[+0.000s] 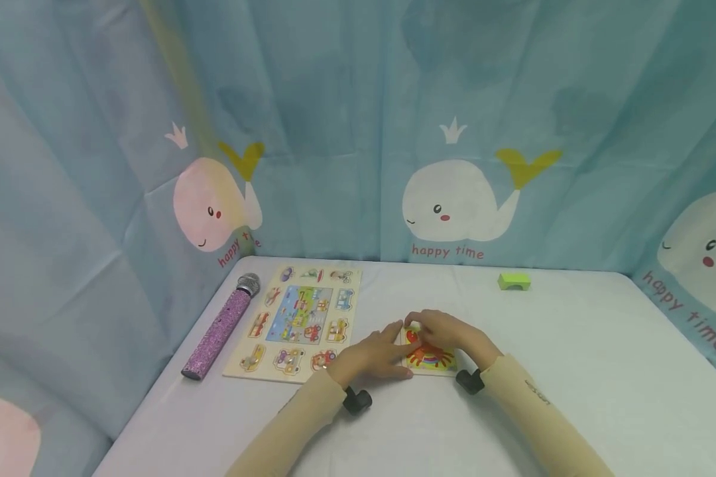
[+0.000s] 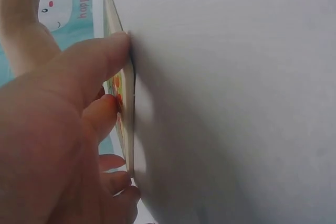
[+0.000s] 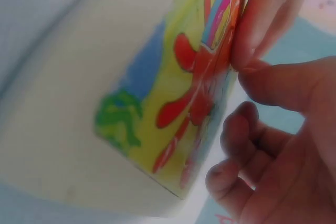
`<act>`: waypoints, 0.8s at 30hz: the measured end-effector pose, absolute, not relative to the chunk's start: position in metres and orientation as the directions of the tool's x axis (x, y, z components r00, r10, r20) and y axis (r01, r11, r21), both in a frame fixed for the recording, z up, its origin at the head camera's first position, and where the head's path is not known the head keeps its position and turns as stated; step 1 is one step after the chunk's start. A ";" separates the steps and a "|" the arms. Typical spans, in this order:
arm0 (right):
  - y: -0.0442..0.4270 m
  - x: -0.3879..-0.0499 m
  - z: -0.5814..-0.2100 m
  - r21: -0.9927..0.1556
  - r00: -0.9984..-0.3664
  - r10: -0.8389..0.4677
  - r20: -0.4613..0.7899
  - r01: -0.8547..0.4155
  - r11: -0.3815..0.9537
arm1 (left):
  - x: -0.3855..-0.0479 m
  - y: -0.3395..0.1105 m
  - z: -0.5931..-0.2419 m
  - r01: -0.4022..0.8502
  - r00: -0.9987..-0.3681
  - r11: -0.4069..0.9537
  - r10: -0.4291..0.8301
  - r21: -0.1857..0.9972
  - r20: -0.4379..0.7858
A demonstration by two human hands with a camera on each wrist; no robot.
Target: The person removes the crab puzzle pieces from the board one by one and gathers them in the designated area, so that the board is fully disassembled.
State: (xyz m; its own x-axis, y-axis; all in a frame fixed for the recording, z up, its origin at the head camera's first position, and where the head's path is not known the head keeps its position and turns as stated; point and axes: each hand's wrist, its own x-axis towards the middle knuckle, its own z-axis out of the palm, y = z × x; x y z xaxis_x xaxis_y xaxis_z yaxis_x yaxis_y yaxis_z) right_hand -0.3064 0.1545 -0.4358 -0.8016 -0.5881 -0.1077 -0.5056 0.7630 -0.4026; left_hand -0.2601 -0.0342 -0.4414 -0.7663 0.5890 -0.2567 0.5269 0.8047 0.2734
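Note:
A small wooden crab puzzle (image 1: pixel 432 360) lies on the white table beneath both hands; its red crab with a rainbow belly shows on a yellow picture. My left hand (image 1: pixel 377 353) rests at its left side, thumb touching the pale edge (image 2: pixel 129 129) and a fairly straight index finger reaching onto the picture. Over the upper part of the puzzle bends my right hand (image 1: pixel 444 329). Its thumb (image 3: pixel 278 85) meets the left index finger, while its other fingers curl beside the puzzle. Whether a piece sits between the right fingertips is hidden.
Left of the hands lies a larger wooden puzzle board (image 1: pixel 241 344) with vehicle pieces. Beside it is a glittery purple microphone (image 1: pixel 221 331). A green arch block (image 1: pixel 514 281) stands at the back right. Whale-printed curtains (image 1: pixel 346 132) hang behind the table.

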 end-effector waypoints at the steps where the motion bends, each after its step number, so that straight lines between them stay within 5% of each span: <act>1: 0.155 -0.306 -0.436 -0.399 -0.804 -0.585 -0.110 -0.504 0.766 | -0.259 -0.034 -0.440 0.516 -0.770 0.810 0.581 0.278 -0.264; 24: 0.158 -0.310 -0.436 -0.342 -0.779 -0.601 -0.177 -0.524 0.780 | -0.260 -0.035 -0.442 0.540 -0.765 0.800 0.597 0.263 -0.244</act>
